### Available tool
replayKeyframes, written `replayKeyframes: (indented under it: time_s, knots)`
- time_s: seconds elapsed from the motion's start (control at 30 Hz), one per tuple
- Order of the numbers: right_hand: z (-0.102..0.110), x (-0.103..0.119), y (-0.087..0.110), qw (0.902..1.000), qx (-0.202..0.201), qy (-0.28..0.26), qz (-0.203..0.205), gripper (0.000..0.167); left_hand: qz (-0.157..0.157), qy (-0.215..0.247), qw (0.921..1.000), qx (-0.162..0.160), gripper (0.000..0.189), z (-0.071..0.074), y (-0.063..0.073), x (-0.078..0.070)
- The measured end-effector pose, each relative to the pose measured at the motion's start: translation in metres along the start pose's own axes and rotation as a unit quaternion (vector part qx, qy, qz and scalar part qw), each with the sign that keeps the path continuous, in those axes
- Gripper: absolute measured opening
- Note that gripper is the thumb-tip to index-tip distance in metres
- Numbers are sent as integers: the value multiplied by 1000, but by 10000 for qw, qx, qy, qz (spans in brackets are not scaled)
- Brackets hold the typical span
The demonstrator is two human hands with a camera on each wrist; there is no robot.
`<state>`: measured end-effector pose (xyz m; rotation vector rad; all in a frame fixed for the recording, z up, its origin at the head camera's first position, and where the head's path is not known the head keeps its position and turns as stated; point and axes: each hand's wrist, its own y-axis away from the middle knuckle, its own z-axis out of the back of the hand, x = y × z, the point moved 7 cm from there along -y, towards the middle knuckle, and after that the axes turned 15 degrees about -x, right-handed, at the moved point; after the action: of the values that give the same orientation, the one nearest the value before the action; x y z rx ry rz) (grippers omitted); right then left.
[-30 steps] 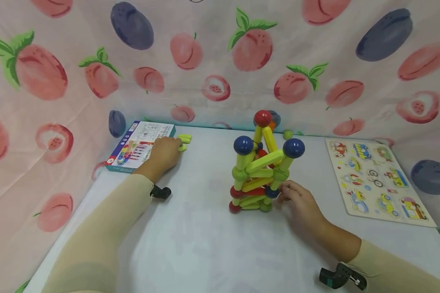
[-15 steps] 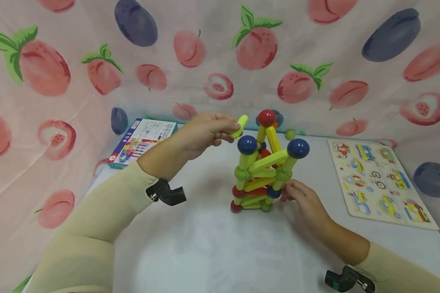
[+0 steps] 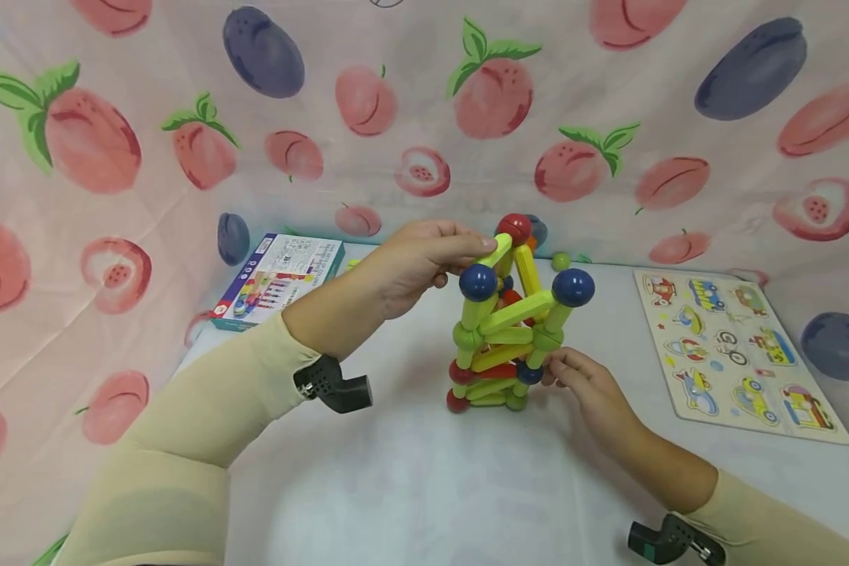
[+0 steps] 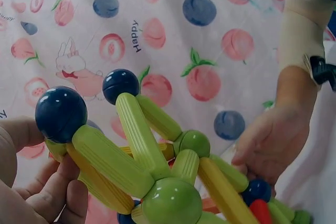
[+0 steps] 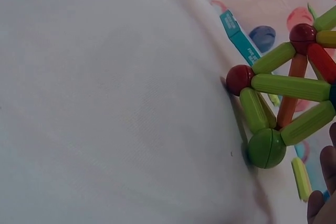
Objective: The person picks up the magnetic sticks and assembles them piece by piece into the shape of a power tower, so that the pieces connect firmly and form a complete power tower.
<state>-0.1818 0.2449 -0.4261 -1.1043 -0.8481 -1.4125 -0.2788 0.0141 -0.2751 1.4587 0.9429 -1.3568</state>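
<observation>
A toy tower of sticks and balls [image 3: 507, 355] stands upright on the white table, built from green, yellow and red sticks with red, blue and green balls. My left hand [image 3: 424, 263] pinches a light green stick [image 3: 497, 250] at the top. That stick spans the gap from the front-left blue ball [image 3: 478, 282] to the top red ball [image 3: 514, 228]. In the left wrist view, the fingers sit close beside a blue ball [image 4: 61, 114]. Low on the right side, my right hand [image 3: 597, 401] holds the tower by a blue ball [image 3: 529, 372] with its fingertips.
A toy box [image 3: 283, 275] lies at the back left, with green sticks [image 3: 352, 264] partly hidden beside it. A loose green ball [image 3: 560, 261] is behind the tower. A picture puzzle board [image 3: 736, 354] lies on the right. Fruit-print cloth [image 3: 424, 102] hangs behind.
My left hand has picked up a light green stick beside the box and carried it right, onto the tower's top. My right hand has stayed at the tower's lower right.
</observation>
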Motion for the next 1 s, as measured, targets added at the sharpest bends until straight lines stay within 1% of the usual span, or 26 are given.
replayKeyframes:
  time_s: [0.17,0.27,0.33,0.4,0.47,0.5,0.57,0.63,0.7,0.73,0.77,0.8,0.87,1.0]
  knots:
    - [3,5,-1,9999,45,36,142,35,-225,-226,9995,35,19,-3,1,-4]
    - [6,9,-2,9997,92,66,236,36,-308,-325,9990,38,19,-2,1,-5]
    - [7,11,-4,9997,100,11,214,37,-347,-407,9986,-25,21,-1,2,-5]
    - [7,12,-3,9998,81,-23,184,34,-426,-504,9977,-172,23,2,0,-5]
    - [5,11,-1,9994,26,179,279,29,-592,-599,9960,-289,23,5,-5,-3]
    - [4,10,0,9989,-21,358,316,28,-702,-688,9948,-265,23,6,-9,0]
    - [0,8,3,9955,-131,774,524,29,-890,-922,9918,-29,28,4,-17,9]
    - [-4,6,5,9907,-292,1088,764,34,-1005,-1122,9876,450,34,-1,-25,24]
    - [-8,4,7,9878,-438,1178,914,38,-1022,-1282,9817,968,39,-6,-28,40]
    - [-8,4,8,9866,-508,1175,1008,39,-1003,-1328,9795,1134,40,-8,-29,47]
    - [-9,4,8,9862,-565,1148,1047,39,-993,-1328,9784,1233,41,-8,-29,53]
    - [-9,4,8,9863,-612,1122,1040,37,-1006,-1297,9782,1271,40,-8,-29,57]
    - [-7,3,6,9872,-650,1063,992,36,-1056,-1243,9793,1198,39,-5,-28,62]
    - [-1,1,-4,9909,-564,995,713,35,-1240,-1151,9805,1001,34,5,-22,64]
